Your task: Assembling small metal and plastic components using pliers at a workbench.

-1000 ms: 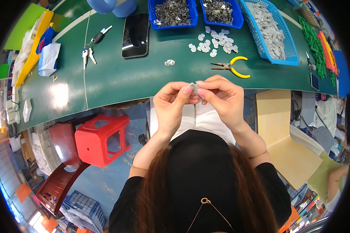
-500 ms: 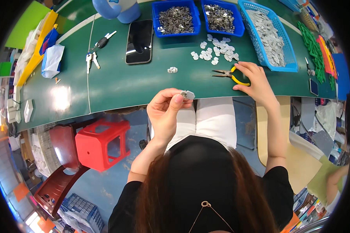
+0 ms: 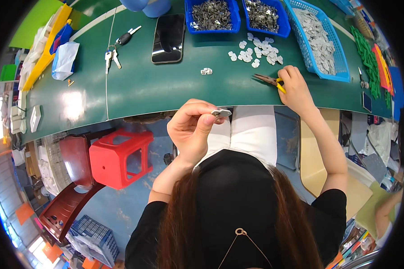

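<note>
Listed are one left hand (image 3: 188, 130), one right hand (image 3: 296, 92), one held grey piece (image 3: 223, 113), one pair of pliers (image 3: 267, 80), one lone pale piece (image 3: 206, 71), two dark-blue bins (image 3: 214, 31), one light-blue basket (image 3: 336, 77), one large black phone (image 3: 168, 39), one red stool (image 3: 112, 163) and one loose cluster (image 3: 270, 54) (its overlapping pieces defy counting).

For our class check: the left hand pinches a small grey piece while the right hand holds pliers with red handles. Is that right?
Not quite: the handles are yellow, not red, as the head view shows. The left hand pinches a small grey piece while the right hand holds the pliers.
</note>
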The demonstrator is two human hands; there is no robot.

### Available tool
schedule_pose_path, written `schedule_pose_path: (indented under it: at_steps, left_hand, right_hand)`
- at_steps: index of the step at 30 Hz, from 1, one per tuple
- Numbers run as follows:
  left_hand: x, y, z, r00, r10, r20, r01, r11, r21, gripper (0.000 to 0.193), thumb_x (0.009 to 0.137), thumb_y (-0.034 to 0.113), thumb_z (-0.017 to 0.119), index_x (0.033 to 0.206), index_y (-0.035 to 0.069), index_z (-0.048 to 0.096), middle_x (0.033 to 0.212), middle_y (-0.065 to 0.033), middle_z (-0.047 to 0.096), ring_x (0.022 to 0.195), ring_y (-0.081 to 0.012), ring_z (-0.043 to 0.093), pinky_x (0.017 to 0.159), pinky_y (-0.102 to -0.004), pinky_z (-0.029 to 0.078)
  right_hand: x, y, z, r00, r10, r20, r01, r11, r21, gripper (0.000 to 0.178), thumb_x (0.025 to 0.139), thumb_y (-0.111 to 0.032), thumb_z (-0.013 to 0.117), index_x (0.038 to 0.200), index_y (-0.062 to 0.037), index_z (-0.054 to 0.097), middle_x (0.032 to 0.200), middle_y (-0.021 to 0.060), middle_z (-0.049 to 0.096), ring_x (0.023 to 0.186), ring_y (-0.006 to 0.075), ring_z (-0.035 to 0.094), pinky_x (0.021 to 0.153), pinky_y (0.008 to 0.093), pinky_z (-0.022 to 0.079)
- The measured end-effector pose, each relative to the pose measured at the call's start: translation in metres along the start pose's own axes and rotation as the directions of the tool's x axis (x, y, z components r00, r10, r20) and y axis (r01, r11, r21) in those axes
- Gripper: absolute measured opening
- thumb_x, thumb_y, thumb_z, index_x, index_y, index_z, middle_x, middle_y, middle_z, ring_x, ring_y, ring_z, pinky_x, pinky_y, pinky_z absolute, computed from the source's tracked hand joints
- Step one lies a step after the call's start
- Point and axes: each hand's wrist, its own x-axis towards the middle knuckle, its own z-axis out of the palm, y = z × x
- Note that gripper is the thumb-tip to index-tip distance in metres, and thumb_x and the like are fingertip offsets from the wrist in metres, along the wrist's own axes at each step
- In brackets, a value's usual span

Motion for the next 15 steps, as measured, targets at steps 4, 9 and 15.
schedule_pose_path:
  at_steps: [4, 9, 15]
  left_hand:
    - [0.001, 0.004, 0.0, 0.999, -0.032, -0.002, 0.032, 0.997, -0.065, 0.012, 0.087, 0.008, 0.063, 0.09, -0.003, 0.059, 0.086, -0.0104, 0.06, 0.073, -0.016, 0.062, 0.067, -0.0275, 0.054]
    - [-0.001, 0.006, -0.001, 0.999, -0.041, 0.01, 0.042, 0.998, -0.053, 0.013, 0.087, 0.009, 0.063, 0.089, -0.003, 0.059, 0.085, -0.0103, 0.06, 0.073, -0.0161, 0.062, 0.067, -0.0277, 0.054]
    - [0.0, 0.009, -0.002, 0.998, -0.069, 0.014, 0.069, 0.998, 0.015, 0.011, 0.084, 0.007, 0.066, 0.088, -0.003, 0.06, 0.086, -0.0105, 0.061, 0.074, -0.0155, 0.061, 0.067, -0.0269, 0.052]
  right_hand:
    - [-0.002, -0.002, 0.0, 0.994, -0.04, -0.104, 0.039, 0.999, -0.013, 0.03, 0.067, 0.009, 0.056, 0.093, -0.0004, 0.045, 0.092, 0.0142, 0.049, 0.086, 0.0305, 0.05, 0.075, 0.0366, 0.043]
    - [0.006, -0.056, -0.06, 0.988, 0.156, -0.014, -0.13, 0.866, 0.483, 0.03, 0.072, -0.012, 0.072, 0.094, -0.0014, 0.054, 0.088, 0.0108, 0.052, 0.068, 0.0237, 0.052, 0.062, 0.0307, 0.045]
    - [0.007, -0.091, -0.115, 0.944, -0.269, -0.191, 0.316, 0.901, 0.297, 0.044, 0.061, -0.024, 0.081, 0.093, -0.0017, 0.063, 0.086, 0.0111, 0.057, 0.068, 0.0233, 0.056, 0.057, 0.0298, 0.045]
